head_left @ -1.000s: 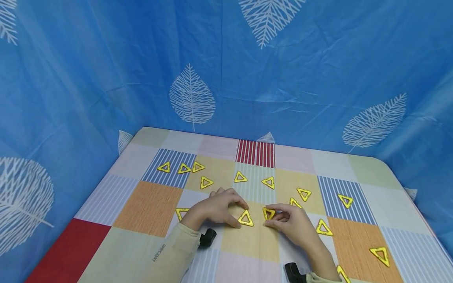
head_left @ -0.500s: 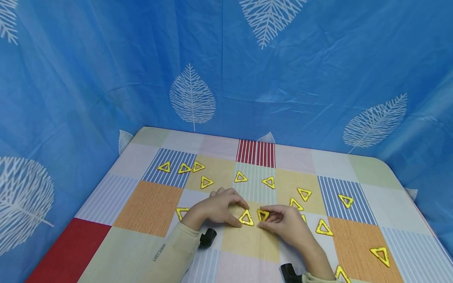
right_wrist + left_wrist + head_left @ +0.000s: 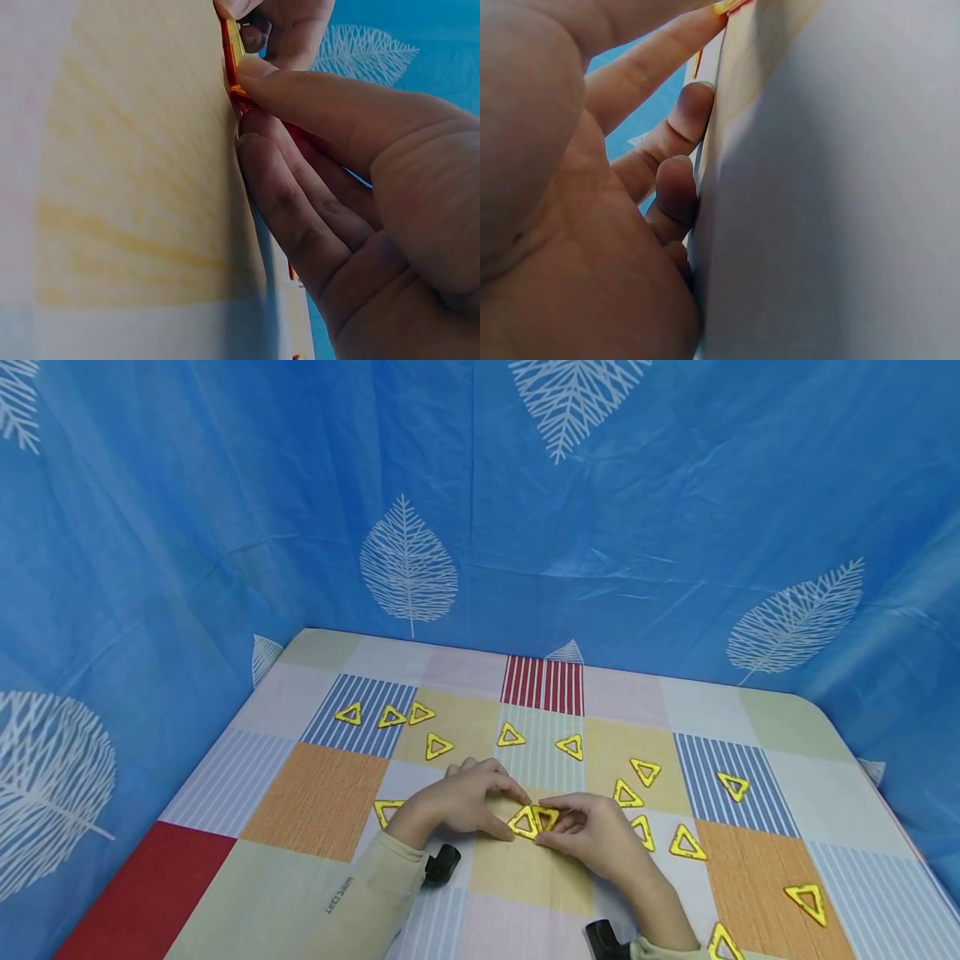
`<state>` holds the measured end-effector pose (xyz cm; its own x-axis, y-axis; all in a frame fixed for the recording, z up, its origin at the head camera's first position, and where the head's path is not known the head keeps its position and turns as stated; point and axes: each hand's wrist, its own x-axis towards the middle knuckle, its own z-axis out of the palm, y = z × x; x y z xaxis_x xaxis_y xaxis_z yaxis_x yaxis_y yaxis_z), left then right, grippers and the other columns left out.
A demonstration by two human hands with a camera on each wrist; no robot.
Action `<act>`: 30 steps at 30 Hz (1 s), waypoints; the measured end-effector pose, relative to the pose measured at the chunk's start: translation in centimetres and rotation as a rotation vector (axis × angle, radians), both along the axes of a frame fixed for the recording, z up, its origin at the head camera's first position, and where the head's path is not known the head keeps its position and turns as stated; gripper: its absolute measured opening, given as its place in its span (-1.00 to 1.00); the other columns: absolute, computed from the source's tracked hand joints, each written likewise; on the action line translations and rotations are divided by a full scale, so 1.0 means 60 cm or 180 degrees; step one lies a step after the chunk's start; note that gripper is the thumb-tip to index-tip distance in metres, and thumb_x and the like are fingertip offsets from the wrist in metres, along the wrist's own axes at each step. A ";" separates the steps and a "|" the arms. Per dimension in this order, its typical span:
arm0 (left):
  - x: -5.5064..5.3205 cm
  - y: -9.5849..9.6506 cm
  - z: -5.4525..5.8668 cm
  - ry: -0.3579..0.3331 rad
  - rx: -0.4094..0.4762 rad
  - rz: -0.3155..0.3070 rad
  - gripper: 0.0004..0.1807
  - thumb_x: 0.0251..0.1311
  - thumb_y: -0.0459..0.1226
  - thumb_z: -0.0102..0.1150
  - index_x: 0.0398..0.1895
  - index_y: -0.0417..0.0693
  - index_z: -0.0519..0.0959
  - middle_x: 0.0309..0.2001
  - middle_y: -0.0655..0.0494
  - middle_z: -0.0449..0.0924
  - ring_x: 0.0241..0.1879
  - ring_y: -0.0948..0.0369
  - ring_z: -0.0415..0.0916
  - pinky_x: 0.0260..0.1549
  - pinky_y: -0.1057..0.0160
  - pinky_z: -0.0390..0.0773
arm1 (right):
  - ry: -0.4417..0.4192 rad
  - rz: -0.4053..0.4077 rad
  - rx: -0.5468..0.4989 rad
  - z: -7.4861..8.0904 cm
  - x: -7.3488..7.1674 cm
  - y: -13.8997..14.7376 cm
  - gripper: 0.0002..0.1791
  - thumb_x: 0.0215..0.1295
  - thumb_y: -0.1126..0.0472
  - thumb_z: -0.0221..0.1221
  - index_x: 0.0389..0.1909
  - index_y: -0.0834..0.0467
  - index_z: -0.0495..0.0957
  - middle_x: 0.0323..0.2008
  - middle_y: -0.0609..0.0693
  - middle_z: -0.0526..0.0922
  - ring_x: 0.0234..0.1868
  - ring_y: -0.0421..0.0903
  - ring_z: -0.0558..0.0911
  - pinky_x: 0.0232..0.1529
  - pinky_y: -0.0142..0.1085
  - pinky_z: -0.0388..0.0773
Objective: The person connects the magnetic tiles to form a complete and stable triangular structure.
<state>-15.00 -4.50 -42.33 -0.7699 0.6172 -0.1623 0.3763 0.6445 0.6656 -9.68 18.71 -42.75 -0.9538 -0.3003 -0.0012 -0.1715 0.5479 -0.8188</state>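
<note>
Two yellow open-centred triangle tiles meet side by side on the patchwork cloth in the head view. My left hand pinches the left triangle tile between thumb and index finger, its other fingers resting low by the cloth. From the right, my right hand grips the right triangle tile, which points the other way, by thumb and fingertips. The right wrist view shows the thumb on a yellow tile edge, with the left hand just beyond. Only a sliver of yellow tile shows in the left wrist view.
Several more yellow triangle tiles lie scattered, such as one at the back left and one at the right. The patchwork tablecloth covers the table. A blue leaf-print curtain surrounds its far sides.
My right hand has slid its triangle tile leftward until it meets the left one. The left hand has stayed almost still with its tile.
</note>
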 end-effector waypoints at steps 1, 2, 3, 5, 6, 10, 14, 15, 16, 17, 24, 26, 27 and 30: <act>0.000 0.000 0.000 0.0003 -0.0001 0.0002 -0.56 -0.03 -0.03 0.58 -0.01 0.38 0.73 -0.09 0.43 0.43 -0.11 0.29 0.23 -0.09 0.14 0.19 | 0.0008 0.0004 0.0001 0.000 0.000 -0.001 -0.58 0.01 0.29 0.54 -0.06 0.24 0.72 -0.48 -0.16 0.69 -0.48 -0.21 0.68 -0.42 -0.32 0.62; 0.000 0.001 0.000 0.0004 -0.0007 0.0004 -0.56 -0.03 -0.03 0.58 -0.01 0.38 0.73 -0.09 0.43 0.42 -0.11 0.29 0.23 -0.09 0.14 0.19 | 0.0012 0.0008 -0.0004 0.000 -0.001 -0.001 -0.58 0.00 0.28 0.54 -0.07 0.24 0.72 -0.48 -0.16 0.69 -0.48 -0.21 0.68 -0.42 -0.32 0.62; 0.000 0.001 0.001 0.0008 -0.0007 0.0008 -0.57 -0.03 -0.03 0.58 -0.01 0.37 0.73 -0.10 0.43 0.42 -0.12 0.29 0.23 -0.09 0.14 0.18 | 0.0015 0.0024 -0.0026 0.001 -0.001 -0.002 -0.58 0.00 0.27 0.54 -0.07 0.25 0.72 -0.47 -0.15 0.69 -0.48 -0.21 0.68 -0.42 -0.32 0.62; 0.001 0.002 0.002 0.0007 -0.0005 0.0013 -0.57 -0.02 -0.04 0.58 0.00 0.36 0.73 -0.09 0.43 0.43 -0.11 0.29 0.23 -0.09 0.14 0.18 | 0.0009 0.0046 -0.0049 0.001 -0.002 -0.004 -0.58 0.00 0.25 0.55 -0.07 0.25 0.72 -0.46 -0.15 0.70 -0.48 -0.21 0.68 -0.42 -0.32 0.63; 0.001 0.002 0.002 0.0009 -0.0005 0.0014 -0.57 -0.02 -0.04 0.58 0.00 0.36 0.73 -0.09 0.43 0.43 -0.11 0.29 0.23 -0.09 0.14 0.18 | 0.0004 0.0058 -0.0059 0.002 -0.002 -0.005 -0.57 0.01 0.24 0.55 -0.07 0.25 0.72 -0.46 -0.15 0.70 -0.47 -0.21 0.68 -0.41 -0.32 0.63; 0.003 0.001 0.003 0.0006 0.0035 0.0022 -0.58 -0.03 -0.05 0.58 -0.02 0.34 0.74 -0.09 0.42 0.44 -0.10 0.28 0.25 -0.08 0.13 0.19 | -0.0062 0.0081 -0.0034 0.003 -0.003 -0.006 -0.54 -0.01 0.21 0.56 -0.06 0.25 0.71 -0.46 -0.15 0.69 -0.47 -0.19 0.68 -0.41 -0.32 0.62; 0.005 0.001 0.003 -0.0013 0.0077 0.0075 -0.61 -0.03 -0.06 0.59 -0.06 0.34 0.74 -0.10 0.43 0.45 -0.09 0.28 0.26 -0.07 0.14 0.20 | -0.0099 0.0151 -0.0047 0.002 -0.008 -0.007 -0.50 -0.06 0.21 0.58 -0.05 0.27 0.70 -0.47 -0.14 0.69 -0.48 -0.19 0.67 -0.43 -0.32 0.61; 0.004 0.001 0.003 -0.0019 0.0089 0.0089 -0.61 -0.03 -0.06 0.59 -0.07 0.33 0.74 -0.11 0.43 0.45 -0.08 0.28 0.26 -0.07 0.13 0.20 | -0.0095 0.0176 -0.0063 0.002 -0.009 -0.007 -0.49 -0.08 0.22 0.59 -0.05 0.27 0.70 -0.48 -0.13 0.69 -0.48 -0.18 0.67 -0.43 -0.32 0.60; 0.004 0.001 0.003 -0.0020 0.0105 0.0096 -0.62 -0.03 -0.07 0.59 -0.08 0.33 0.74 -0.11 0.42 0.46 -0.08 0.27 0.27 -0.06 0.13 0.20 | -0.0092 0.0204 -0.0083 0.001 -0.011 -0.008 -0.48 -0.08 0.22 0.59 -0.06 0.28 0.70 -0.48 -0.13 0.69 -0.48 -0.19 0.67 -0.43 -0.32 0.61; 0.005 0.001 0.002 -0.0021 0.0115 0.0104 -0.63 -0.03 -0.08 0.59 -0.09 0.32 0.75 -0.11 0.42 0.46 -0.08 0.27 0.27 -0.06 0.12 0.20 | -0.0076 0.0230 -0.0098 0.000 -0.013 -0.008 -0.48 -0.09 0.22 0.59 -0.06 0.29 0.70 -0.48 -0.12 0.69 -0.48 -0.19 0.67 -0.44 -0.32 0.60; 0.003 0.003 0.000 -0.0007 0.0176 0.0145 -0.65 -0.03 -0.10 0.59 -0.11 0.28 0.76 -0.11 0.41 0.50 -0.07 0.26 0.31 -0.05 0.11 0.23 | -0.0065 0.0215 -0.0165 -0.007 -0.018 -0.009 -0.49 -0.09 0.23 0.59 -0.07 0.30 0.69 -0.53 -0.12 0.68 -0.51 -0.19 0.65 -0.48 -0.35 0.57; 0.003 0.003 0.000 -0.0007 0.0174 0.0166 -0.65 -0.03 -0.10 0.60 -0.12 0.28 0.76 -0.12 0.42 0.50 -0.07 0.27 0.32 -0.05 0.11 0.23 | -0.0083 0.0210 -0.0198 -0.008 -0.019 -0.009 -0.49 -0.08 0.24 0.59 -0.07 0.29 0.68 -0.53 -0.12 0.67 -0.51 -0.18 0.65 -0.49 -0.35 0.57; 0.003 0.003 -0.001 -0.0006 0.0171 0.0177 -0.65 -0.04 -0.10 0.60 -0.12 0.28 0.76 -0.12 0.42 0.50 -0.07 0.27 0.32 -0.05 0.12 0.23 | -0.0087 0.0211 -0.0201 -0.008 -0.020 -0.009 -0.50 -0.07 0.25 0.59 -0.07 0.29 0.68 -0.54 -0.12 0.67 -0.51 -0.18 0.65 -0.49 -0.35 0.56; 0.002 0.003 -0.002 0.0007 0.0134 0.0209 -0.65 -0.04 -0.10 0.60 -0.12 0.29 0.76 -0.12 0.44 0.49 -0.07 0.29 0.31 -0.04 0.12 0.23 | -0.0115 0.0219 -0.0190 -0.009 -0.021 -0.010 -0.50 -0.06 0.25 0.58 -0.06 0.29 0.67 -0.53 -0.11 0.67 -0.51 -0.17 0.65 -0.49 -0.35 0.56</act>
